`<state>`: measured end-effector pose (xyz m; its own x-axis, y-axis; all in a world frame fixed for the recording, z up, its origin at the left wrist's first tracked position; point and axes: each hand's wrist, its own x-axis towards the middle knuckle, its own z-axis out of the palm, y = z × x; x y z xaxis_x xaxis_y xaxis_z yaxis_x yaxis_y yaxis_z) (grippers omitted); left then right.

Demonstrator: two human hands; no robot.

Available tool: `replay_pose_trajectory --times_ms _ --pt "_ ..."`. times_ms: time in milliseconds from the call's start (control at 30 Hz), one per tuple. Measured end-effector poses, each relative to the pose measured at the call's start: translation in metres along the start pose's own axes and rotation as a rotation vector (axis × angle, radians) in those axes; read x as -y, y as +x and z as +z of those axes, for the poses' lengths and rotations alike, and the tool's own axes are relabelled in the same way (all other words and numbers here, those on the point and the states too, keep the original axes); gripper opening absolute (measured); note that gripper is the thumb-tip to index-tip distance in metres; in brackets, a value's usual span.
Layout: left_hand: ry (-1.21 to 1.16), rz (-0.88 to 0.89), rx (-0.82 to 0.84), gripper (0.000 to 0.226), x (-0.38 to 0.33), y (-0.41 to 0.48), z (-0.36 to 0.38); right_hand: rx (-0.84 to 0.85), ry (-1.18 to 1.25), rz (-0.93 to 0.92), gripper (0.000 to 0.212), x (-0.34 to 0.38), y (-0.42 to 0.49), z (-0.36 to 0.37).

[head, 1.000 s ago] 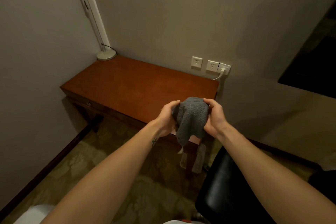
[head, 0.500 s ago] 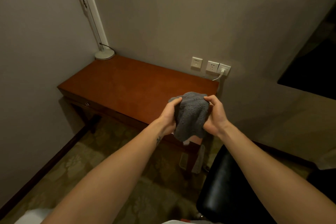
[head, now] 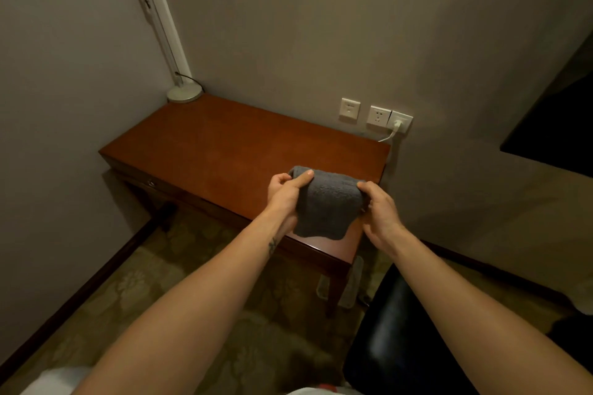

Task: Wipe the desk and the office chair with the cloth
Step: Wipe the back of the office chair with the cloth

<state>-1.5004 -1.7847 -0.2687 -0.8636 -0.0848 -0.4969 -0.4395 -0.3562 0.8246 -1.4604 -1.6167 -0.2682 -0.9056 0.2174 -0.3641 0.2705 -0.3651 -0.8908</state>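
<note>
Both hands grip the grey cloth by its upper edge, the left hand at nine o'clock of it with the thumb laid over the top, the right hand at three o'clock with its fingers curled round the side. The cloth is bunched into a thick pad and hangs between them. I judge this is to make a firm wiping face before it goes down, so wiping has likely not begun. It sits over the desk's near right corner; whether it touches the wood I cannot tell.

Plain grey walls meet in a corner at eleven o'clock. Patterned carpet fills the lower left. The reddish wooden desk stands against both walls, its top smooth and faintly glossy. The office chair, black and shiny, is at five o'clock of the view, beside the desk's leg. A white lamp base sits at the desktop's eleven o'clock corner. Wall sockets are at one o'clock, one holding a white plug.
</note>
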Motion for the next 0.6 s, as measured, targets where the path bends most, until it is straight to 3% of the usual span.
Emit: replay_pose_trajectory --times_ms 100,200,300,433,600 --pt "-0.136 -0.049 -0.051 0.046 0.007 0.007 0.011 0.031 -0.111 -0.032 0.017 -0.004 0.009 -0.008" --pt "-0.094 -0.048 -0.15 0.042 0.018 0.013 0.017 0.005 -0.186 -0.07 0.032 -0.009 0.021 -0.013" --pt "0.05 0.014 -0.178 0.049 0.021 0.02 0.02 -0.007 -0.198 -0.091 0.034 -0.011 0.033 -0.011" --pt "0.169 0.057 -0.204 0.061 0.017 0.031 0.015 -0.091 -0.175 -0.039 0.031 -0.022 0.043 -0.004" --pt "0.093 -0.034 -0.14 0.071 -0.002 0.069 -0.005 -0.264 -0.148 -0.025 0.028 -0.029 0.061 0.022"
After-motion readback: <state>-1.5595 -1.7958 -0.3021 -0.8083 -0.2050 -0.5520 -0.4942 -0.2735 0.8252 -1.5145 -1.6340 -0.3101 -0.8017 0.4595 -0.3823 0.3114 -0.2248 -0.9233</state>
